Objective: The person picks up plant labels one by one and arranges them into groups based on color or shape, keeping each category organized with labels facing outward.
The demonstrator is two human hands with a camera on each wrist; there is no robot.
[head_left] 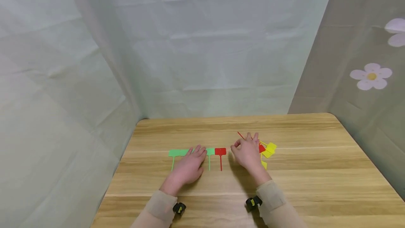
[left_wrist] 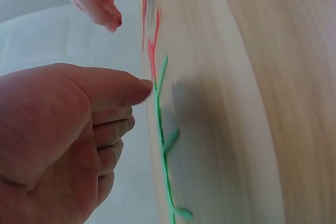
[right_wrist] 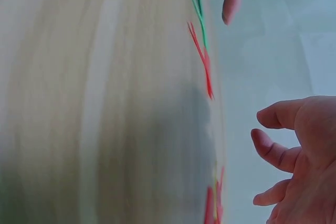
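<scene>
Green plastic tags [head_left: 178,153] with thin stems lie side by side in a row on the wooden table, their stems toward the person. A red tag [head_left: 220,151] of the same shape continues the row at its right end. The left hand [head_left: 190,166] is over the green tags and partly hides them; in the left wrist view its thumb [left_wrist: 123,86] reaches to the row. Over a loose pile of red tags [head_left: 261,148] and yellow tags [head_left: 270,149] is the right hand [head_left: 248,153]. Its fingers [right_wrist: 275,150] are spread, and nothing shows between them.
The wooden table [head_left: 300,192] has a back edge against a pale cloth backdrop [head_left: 215,62]. Cloth with flower prints [head_left: 371,76] hangs on the right. A small black camera [head_left: 179,208] is strapped to the left wrist, another camera [head_left: 254,202] to the right.
</scene>
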